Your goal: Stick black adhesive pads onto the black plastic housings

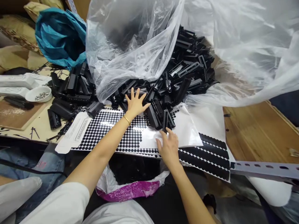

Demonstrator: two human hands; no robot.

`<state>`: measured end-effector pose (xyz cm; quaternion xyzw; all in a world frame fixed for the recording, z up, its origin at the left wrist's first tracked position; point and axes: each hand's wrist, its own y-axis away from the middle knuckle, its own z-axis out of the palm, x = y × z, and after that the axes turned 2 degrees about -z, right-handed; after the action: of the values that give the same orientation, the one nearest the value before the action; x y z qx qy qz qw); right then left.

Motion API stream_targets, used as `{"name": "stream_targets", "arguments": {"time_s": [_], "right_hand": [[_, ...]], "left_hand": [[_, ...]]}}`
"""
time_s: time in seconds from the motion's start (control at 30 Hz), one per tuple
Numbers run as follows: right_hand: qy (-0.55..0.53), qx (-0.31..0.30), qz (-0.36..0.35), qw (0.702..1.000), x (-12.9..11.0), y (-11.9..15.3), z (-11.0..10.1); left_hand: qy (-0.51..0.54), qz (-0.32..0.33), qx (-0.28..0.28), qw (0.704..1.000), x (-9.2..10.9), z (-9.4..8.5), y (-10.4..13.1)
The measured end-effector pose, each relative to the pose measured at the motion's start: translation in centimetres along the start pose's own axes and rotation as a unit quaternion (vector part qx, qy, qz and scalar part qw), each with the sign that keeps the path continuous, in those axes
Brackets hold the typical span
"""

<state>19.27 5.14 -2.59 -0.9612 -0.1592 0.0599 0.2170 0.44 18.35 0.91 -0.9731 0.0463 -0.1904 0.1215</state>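
Observation:
My left hand [135,104] reaches to the near edge of a heap of black plastic parts [187,67], its fingers spread wide over them. On the right, my right hand [168,146] has its fingertips at the lower end of a narrow black slotted part [165,120]; whether they grip it or only touch it I cannot make out. Beside that piece lie several longer black parts [153,115]. Under both hands are sheets of round black stickers [109,124], partly peeled to bare white backing [184,130].
Clear plastic bags [133,53] drape over the heap. At left stand a teal bag [58,37], a white bowl of small metal pieces [39,94] and a cut-out white card [77,130]. Below the table edge hangs an open bag with a magenta band [130,191]. Another person's jeans [46,165] show at left.

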Motion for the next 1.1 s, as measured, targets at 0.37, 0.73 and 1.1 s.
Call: {"name": "stream_targets", "arguments": {"time_s": [0.37, 0.73, 1.1], "right_hand": [[-0.087, 0.014, 0.048, 0.995, -0.5, 3.2, 1.9], [-0.209, -0.031, 0.053, 0.976, -6.5, 1.8, 1.8], [-0.123, -0.148, 0.107, 0.976, -8.4, 0.4, 2.3]], "left_hand": [[-0.092, 0.032, -0.068, 0.993, -2.8, 0.5, 4.5], [-0.031, 0.02, -0.031, 0.999, 0.0, -0.8, 9.4], [0.008, -0.062, -0.093, 0.994, 2.9, 0.8, 5.8]]}}
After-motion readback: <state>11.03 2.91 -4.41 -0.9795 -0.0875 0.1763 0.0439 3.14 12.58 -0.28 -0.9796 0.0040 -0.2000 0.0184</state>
